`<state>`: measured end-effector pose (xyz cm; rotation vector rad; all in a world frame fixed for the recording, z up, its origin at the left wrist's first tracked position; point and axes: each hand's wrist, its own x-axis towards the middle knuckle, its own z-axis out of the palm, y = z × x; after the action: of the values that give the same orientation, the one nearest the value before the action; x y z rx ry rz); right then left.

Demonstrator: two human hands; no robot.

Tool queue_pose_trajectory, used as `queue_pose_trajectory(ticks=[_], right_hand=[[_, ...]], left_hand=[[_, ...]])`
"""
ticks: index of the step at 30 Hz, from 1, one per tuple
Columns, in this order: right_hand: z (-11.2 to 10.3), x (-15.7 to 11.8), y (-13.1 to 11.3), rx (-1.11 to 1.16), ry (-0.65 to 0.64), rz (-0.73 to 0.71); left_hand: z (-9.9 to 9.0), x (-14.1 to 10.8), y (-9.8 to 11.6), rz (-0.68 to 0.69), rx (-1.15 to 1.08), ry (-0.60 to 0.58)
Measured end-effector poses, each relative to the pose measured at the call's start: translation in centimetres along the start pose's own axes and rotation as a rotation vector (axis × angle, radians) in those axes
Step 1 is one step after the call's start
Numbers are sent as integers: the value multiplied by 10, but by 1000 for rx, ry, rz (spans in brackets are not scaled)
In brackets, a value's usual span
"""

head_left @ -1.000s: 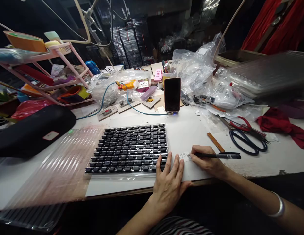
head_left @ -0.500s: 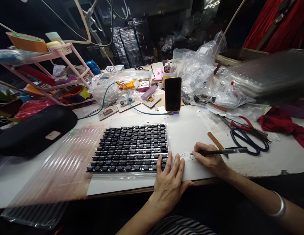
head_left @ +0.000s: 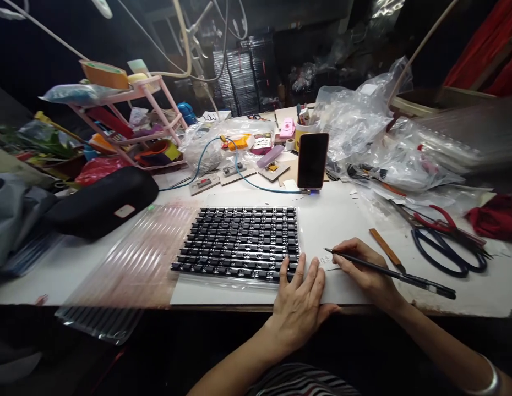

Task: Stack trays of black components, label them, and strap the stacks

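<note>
My right hand [head_left: 365, 272] grips a black pen [head_left: 398, 273], its tip pointing left just above a small white paper slip [head_left: 324, 260] with handwritten marks. My left hand [head_left: 299, 300] lies with fingers spread, palm down, at the slip's left end and the lower right corner of a clear tray [head_left: 235, 282]. Rows of small black electronic parts [head_left: 239, 242] fill that tray. Part of the slip is hidden under the left fingers.
A ribbed clear plastic tray [head_left: 132, 264] overhangs the front edge on the left, beside a black case [head_left: 105, 202]. A phone [head_left: 312, 161] stands behind. Cutter [head_left: 386, 249], blue-handled scissors [head_left: 440, 258] and red-handled pliers [head_left: 440, 220] lie right; plastic bags [head_left: 350, 118] are piled behind.
The whole view has shifted, so things appear further right. The pen has tilted, its back end lower and its tip lifted off the slip. My left hand stays beside the tray.
</note>
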<state>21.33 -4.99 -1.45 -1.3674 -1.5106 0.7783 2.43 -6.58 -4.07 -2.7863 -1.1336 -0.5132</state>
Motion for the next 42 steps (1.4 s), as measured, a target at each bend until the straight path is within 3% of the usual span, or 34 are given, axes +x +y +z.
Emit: queue_pose_trajectory(ticks=[15, 36, 42], right_hand=[[-6, 0, 0, -20, 96, 89], [-16, -3, -3, -131, -183, 71], [-15, -2, 2, -172, -195, 8]], left_hand=[[3, 0, -1, 0, -19, 8], [4, 1, 0, -7, -18, 21], [3, 1, 0, -6, -22, 10]])
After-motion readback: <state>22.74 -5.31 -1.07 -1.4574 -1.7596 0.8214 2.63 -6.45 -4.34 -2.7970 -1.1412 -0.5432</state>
